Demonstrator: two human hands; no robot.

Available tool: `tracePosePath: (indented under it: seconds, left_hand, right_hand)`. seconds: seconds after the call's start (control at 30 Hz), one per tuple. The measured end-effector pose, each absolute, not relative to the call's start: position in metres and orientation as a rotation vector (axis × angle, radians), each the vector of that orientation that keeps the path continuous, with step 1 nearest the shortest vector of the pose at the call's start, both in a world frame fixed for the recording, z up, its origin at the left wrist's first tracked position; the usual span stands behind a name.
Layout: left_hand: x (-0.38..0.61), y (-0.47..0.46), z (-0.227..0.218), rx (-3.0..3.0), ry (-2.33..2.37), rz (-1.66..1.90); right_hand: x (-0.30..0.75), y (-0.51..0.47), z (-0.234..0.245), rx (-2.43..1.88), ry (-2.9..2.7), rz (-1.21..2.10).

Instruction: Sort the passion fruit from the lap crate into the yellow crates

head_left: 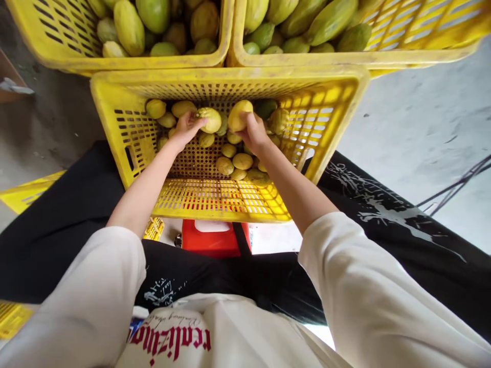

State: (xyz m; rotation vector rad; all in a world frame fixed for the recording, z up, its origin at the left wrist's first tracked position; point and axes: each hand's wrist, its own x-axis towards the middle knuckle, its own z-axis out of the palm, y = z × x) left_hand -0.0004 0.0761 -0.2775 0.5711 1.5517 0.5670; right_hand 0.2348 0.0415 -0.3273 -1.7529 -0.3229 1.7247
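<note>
Both my arms reach into a yellow plastic crate point(115, 110) between my knees. My left hand point(186, 129) is closed around a pale yellow-green fruit point(211, 120) near the crate's far wall. My right hand point(253, 134) grips another yellow fruit point(238, 113) just beside it. Several more small yellow fruits point(233, 162) lie loose on the crate's slotted bottom under my wrists.
Two bigger yellow crates point(69, 46) point(414, 36) packed with larger green and yellow fruits stand beyond the near crate. A red box point(210, 240) sits below the crate's near wall. Grey concrete floor point(422, 117) spreads to the right, with dark cables point(456, 186) on it.
</note>
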Motion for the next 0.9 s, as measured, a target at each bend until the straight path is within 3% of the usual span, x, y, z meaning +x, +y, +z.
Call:
tracePosePath:
  seconds: [0.13,0.5,0.7,0.9]
  left_hand:
    - [0.020,0.079,-0.233,0.315,1.309,0.713]
    - [0.036,0.049,-0.041,0.129,1.075,1.034]
    - [0.011,-0.031,-0.012,0.216,1.218,1.040]
    - [-0.010,-0.081,-0.015,0.314,1.342,1.084]
  right_hand:
    - [0.241,0.037,-0.268,-1.490,-0.192,1.834]
    - [0.237,-0.010,-0.106,-1.101,-0.528,1.682]
    - [0.228,-0.050,-0.055,-1.017,-0.862,1.495]
    - [0.243,-0.082,-0.041,-1.112,-1.138,1.324]
